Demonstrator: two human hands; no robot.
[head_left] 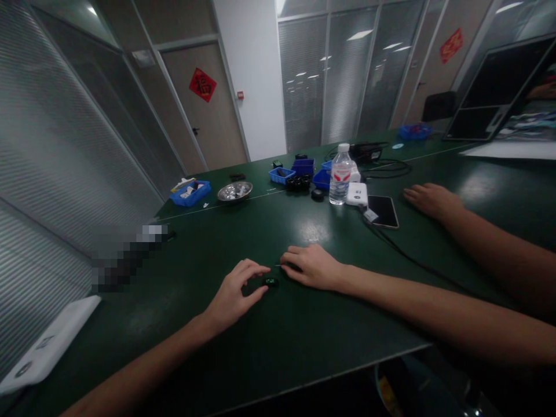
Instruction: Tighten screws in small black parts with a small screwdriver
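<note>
A small dark object with green glints (271, 282) lies on the table just beyond the thumb tip of my left hand (234, 294). That hand's thumb and index finger are apart, with nothing visible gripped between them. Close by on the right, my right hand (313, 267) rests low over the table, its fingers pinched on a thin metal pin (278, 266). The pin's tip points left, above the small object, toward my left index finger. Most of the pin is hidden by my fingers, so its full shape cannot be made out.
Another person's hand (432, 200) lies on the green table (330, 347) at right. Farther back stand a water bottle (340, 176), a phone (383, 211), a white device (357, 194), a metal bowl (235, 192) and blue trays (191, 193). A black cable (408, 255) crosses the right side.
</note>
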